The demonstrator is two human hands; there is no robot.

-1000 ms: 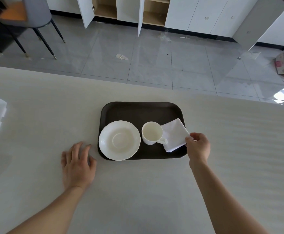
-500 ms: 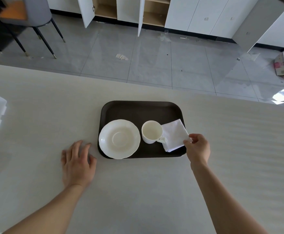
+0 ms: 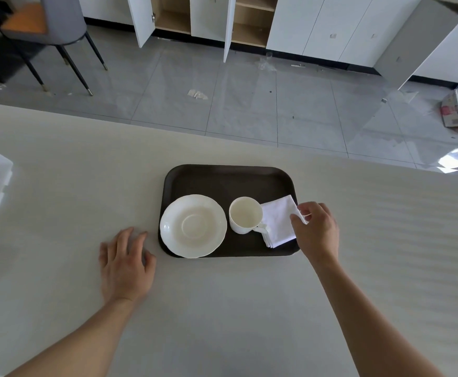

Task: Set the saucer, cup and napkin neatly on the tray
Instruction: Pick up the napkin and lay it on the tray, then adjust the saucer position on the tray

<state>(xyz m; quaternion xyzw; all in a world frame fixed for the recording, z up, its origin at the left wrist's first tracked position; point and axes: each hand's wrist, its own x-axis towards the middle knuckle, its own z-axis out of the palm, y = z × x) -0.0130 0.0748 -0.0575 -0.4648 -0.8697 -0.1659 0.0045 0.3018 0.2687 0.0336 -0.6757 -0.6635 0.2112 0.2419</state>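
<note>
Two hands | right hand (image 3: 316,229) pinches napkin (image 3: 278,220) | left hand (image 3: 125,263) flat, released

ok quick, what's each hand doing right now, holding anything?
Left hand: open, flat on the table, holding nothing.
Right hand: fingers pinched on the right corner of the napkin, which lies on the tray.

Dark brown tray (image 3: 222,180), white saucer (image 3: 193,226), cup (image 3: 245,215), napkin (image 3: 278,221).
</note>
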